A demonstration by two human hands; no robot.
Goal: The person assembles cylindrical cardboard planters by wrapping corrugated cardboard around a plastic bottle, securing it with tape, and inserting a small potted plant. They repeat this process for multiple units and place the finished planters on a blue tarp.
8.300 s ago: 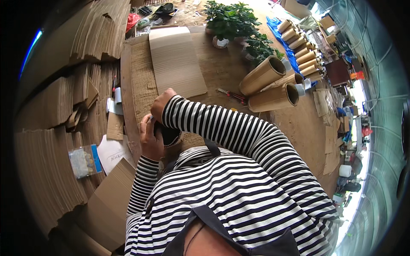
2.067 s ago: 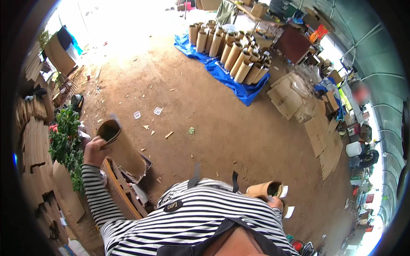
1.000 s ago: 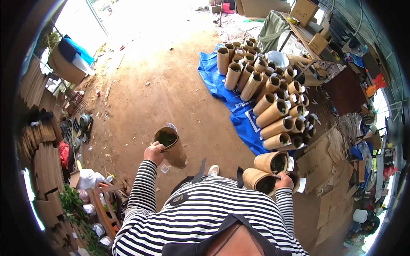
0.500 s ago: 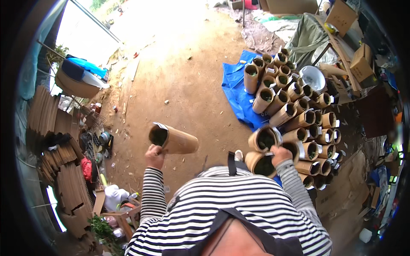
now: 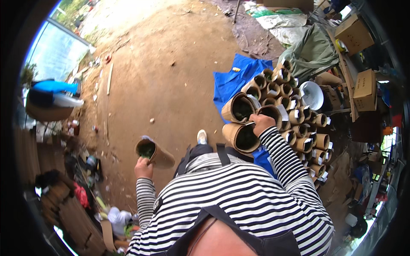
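Note:
My left hand (image 5: pixel 144 168) is closed on the rim of a brown cardboard tube (image 5: pixel 163 158) with dark green leaves inside, held tilted over the dirt floor. My right hand (image 5: pixel 262 124) is closed where the rims of cardboard tubes meet. One of these, a wide tube (image 5: pixel 227 135), lies toward me; another tube (image 5: pixel 230 107) is just beyond it, and a third opening (image 5: pixel 271 112) shows behind my fingers. Dark greenery fills them. How many rims my right fingers pinch is hidden. Beyond and to the right stand many more cardboard tubes (image 5: pixel 304 145), packed close, with white paper tags at their rims.
A blue tarp (image 5: pixel 223 87) lies beside the tubes. Near them are a white basin (image 5: pixel 312 95), a grey-green cloth (image 5: pixel 311 50), and a cardboard box (image 5: pixel 365 90) by a wooden plank (image 5: pixel 341 70). Stacked cardboard (image 5: pixel 81 215) and clutter line the left. My shoe (image 5: pixel 202 136) is on the dirt floor.
My right hand has moved up and left, shifting the tubes it grips away from me over the tarp. My left hand with its tube is slightly lower and farther left. The view has shifted.

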